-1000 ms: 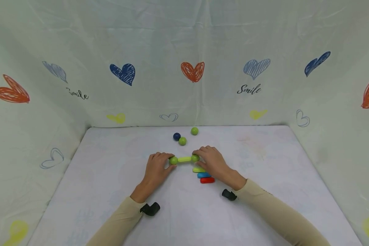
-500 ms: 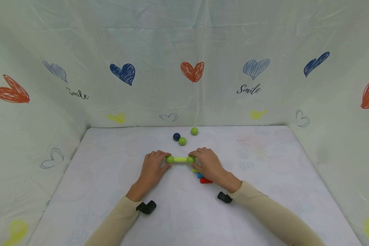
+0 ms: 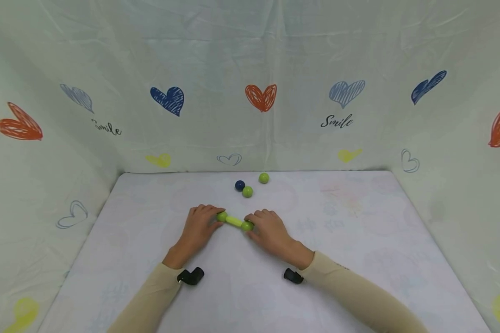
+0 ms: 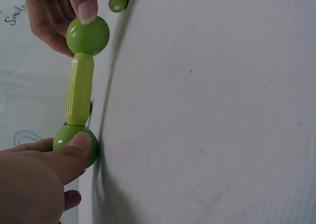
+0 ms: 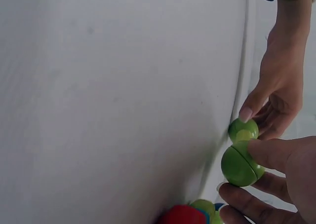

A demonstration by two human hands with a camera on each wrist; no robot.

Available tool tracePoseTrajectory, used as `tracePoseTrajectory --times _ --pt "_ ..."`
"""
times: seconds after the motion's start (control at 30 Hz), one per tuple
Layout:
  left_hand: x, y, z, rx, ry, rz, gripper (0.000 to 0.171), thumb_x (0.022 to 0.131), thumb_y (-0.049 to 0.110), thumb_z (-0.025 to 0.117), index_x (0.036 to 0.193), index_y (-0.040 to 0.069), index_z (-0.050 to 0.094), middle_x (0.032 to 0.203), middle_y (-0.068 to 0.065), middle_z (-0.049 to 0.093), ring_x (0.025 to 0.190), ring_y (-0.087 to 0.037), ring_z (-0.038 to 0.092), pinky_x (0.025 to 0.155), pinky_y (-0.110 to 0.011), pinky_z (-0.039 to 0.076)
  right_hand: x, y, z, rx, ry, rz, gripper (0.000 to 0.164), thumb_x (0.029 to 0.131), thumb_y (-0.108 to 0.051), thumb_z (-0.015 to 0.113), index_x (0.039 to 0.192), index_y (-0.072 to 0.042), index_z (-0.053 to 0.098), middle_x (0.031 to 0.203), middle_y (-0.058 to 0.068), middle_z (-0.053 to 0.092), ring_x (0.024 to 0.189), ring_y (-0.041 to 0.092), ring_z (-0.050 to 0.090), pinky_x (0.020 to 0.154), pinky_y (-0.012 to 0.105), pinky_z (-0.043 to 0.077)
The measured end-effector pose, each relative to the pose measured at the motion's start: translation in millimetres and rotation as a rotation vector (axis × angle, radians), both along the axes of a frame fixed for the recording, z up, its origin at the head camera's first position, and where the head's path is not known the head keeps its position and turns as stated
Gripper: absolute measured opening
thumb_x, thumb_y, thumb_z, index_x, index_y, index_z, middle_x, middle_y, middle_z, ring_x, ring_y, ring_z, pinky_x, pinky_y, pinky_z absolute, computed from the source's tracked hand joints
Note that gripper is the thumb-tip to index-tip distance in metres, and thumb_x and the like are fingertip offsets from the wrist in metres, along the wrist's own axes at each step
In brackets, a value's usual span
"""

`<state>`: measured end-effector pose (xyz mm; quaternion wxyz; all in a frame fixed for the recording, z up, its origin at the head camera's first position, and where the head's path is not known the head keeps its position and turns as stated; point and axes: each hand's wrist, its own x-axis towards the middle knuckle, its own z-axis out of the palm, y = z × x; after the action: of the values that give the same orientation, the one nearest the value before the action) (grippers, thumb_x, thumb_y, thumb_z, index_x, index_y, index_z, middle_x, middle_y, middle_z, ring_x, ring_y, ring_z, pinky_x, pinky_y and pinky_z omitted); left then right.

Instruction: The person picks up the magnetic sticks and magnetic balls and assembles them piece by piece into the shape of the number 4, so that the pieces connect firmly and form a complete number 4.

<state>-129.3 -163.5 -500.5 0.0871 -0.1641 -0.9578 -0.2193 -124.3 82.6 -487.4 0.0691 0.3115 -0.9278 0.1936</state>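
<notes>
A yellow-green ribbed rod (image 3: 234, 221) joins two green balls, one at each end. My left hand (image 3: 197, 226) pinches the left ball (image 4: 74, 140) between thumb and fingers. At the other end, the right ball (image 5: 239, 165) is pinched by my right hand (image 3: 271, 233). In the head view this piece slants, its right end nearer to me. The left wrist view shows both balls pressed against the rod's ends. Below my right hand in the right wrist view lies a red rod (image 5: 182, 215), with blue and green pieces behind it; the head view has these hidden by that hand.
Farther back on the white table (image 3: 158, 194) sit a dark blue ball (image 3: 240, 185) and a green ball (image 3: 247, 192) side by side. Another green ball (image 3: 264, 178) lies near the back edge, before a cloth wall (image 3: 291, 138) printed with hearts.
Both hands have shifted left with the rod and its two balls. The right end has swung toward me, and my right hand now covers the loose rods in the head view.
</notes>
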Motion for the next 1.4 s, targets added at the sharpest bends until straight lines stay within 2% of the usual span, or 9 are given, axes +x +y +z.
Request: tracePoseTrajectory --times 0.27,0.5,0.77,0.97,1.07,1.2,1.4 --pt "-4.0 -4 2.2 0.022 0.012 -0.024 0.039 0.09 0.009 0.084 0.127 0.01 0.075 0.124 -0.007 0.076 0.112 -0.029 0.064 0.101 -0.052 0.043 6.6 -12 0.5 0.049 -0.007 0.022 0.028 0.091 -0.025 0.086 0.114 -0.014 0.076 0.095 -0.002 0.071 0.089 0.018 0.064 0.087 0.038 0.054" --pt "-6.2 -4 3.1 0.027 0.037 -0.04 0.04 0.09 0.002 0.082 0.128 0.01 0.074 0.129 -0.006 0.075 0.111 -0.027 0.065 0.099 -0.051 0.044 12.6 -23 1.4 0.036 -0.021 0.054 0.027 0.09 -0.024 0.087 0.113 -0.013 0.077 0.094 -0.002 0.073 0.088 0.016 0.065 0.088 0.037 0.054" --pt "-11.3 1 2.7 0.033 0.022 -0.054 0.041 0.092 -0.002 0.078 0.13 0.011 0.074 0.132 -0.008 0.072 0.117 -0.031 0.063 0.102 -0.053 0.045 19.9 -36 5.4 0.087 -0.065 0.081 0.03 0.093 -0.02 0.084 0.121 -0.012 0.075 0.102 -0.001 0.075 0.093 0.016 0.067 0.093 0.035 0.054" --pt "-13.6 4 1.6 0.008 0.013 -0.033 0.051 0.093 -0.003 0.077 0.141 0.01 0.068 0.134 -0.009 0.071 0.118 -0.032 0.063 0.101 -0.054 0.047 21.8 -37 11.0 0.098 -0.119 0.117 0.038 0.095 -0.02 0.082 0.13 -0.01 0.071 0.11 0.001 0.074 0.1 0.019 0.067 0.093 0.033 0.054" --pt "-7.4 5 4.4 0.026 0.052 -0.011 0.046 0.093 -0.001 0.077 0.138 0.009 0.07 0.132 -0.011 0.07 0.117 -0.034 0.063 0.1 -0.056 0.048 20.3 -28 9.7 0.056 -0.121 0.107 0.04 0.095 -0.019 0.081 0.132 -0.01 0.069 0.112 0.002 0.073 0.102 0.019 0.068 0.093 0.035 0.055" --pt "10.6 7 9.6 0.043 0.095 -0.017 0.036 0.092 0.005 0.081 0.127 0.007 0.074 0.123 -0.011 0.071 0.112 -0.035 0.064 0.098 -0.058 0.049 16.1 -8 8.6 -0.011 -0.09 0.069 0.036 0.094 -0.014 0.082 0.128 -0.01 0.071 0.112 0.003 0.073 0.104 0.021 0.069 0.091 0.039 0.056" --pt "37.5 15 12.2 -0.017 0.052 -0.069 0.034 0.089 0.018 0.087 0.12 0.01 0.077 0.113 -0.006 0.069 0.105 -0.03 0.062 0.096 -0.054 0.05 9.1 21 7.6 -0.047 -0.026 -0.015 0.032 0.088 -0.009 0.086 0.118 -0.008 0.076 0.108 0.005 0.073 0.1 0.026 0.07 0.086 0.042 0.057"
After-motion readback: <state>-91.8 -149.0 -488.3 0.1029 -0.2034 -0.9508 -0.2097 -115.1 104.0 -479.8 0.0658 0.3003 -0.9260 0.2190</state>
